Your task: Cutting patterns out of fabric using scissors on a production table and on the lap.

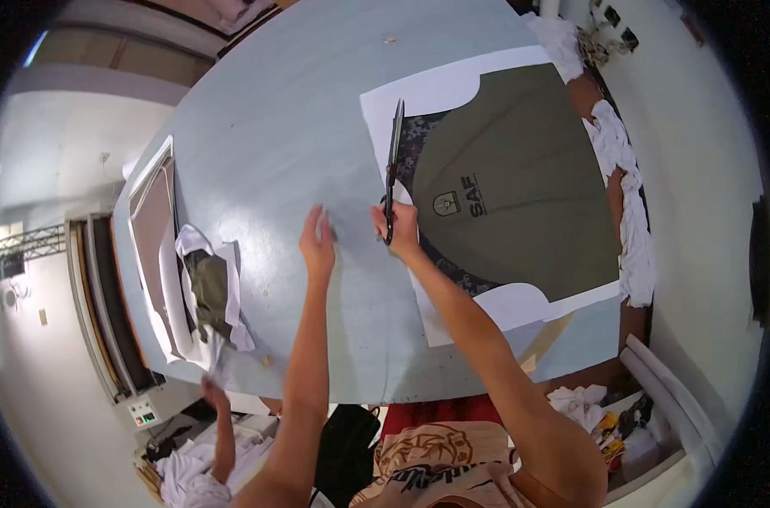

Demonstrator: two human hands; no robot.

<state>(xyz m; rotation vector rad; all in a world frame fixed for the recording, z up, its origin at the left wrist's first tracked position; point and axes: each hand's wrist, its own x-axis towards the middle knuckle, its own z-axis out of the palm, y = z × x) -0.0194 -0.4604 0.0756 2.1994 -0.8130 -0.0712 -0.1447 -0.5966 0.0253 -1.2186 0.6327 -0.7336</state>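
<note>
My right hand (403, 227) is closed around the handles of a long pair of black scissors (394, 161). The blades point away from me, along the left edge of a printed fabric panel (529, 169). That panel is white-bordered, with a large olive-green shirt shape and a dark camouflage-patterned band along its curved left side. A small emblem and dark lettering are printed on the green. Over the bare tabletop, left of the scissors, my left hand (317, 243) has its fingers stretched out, slightly blurred, and holds nothing.
The large pale blue table (266, 127) curves around. At its left lie stacked panels (154, 245) and a crumpled green-and-white piece (209, 284); another person's hand (214, 394) is close by. White scraps (626, 203) line the right edge. A bin of scraps (613, 432) stands lower right.
</note>
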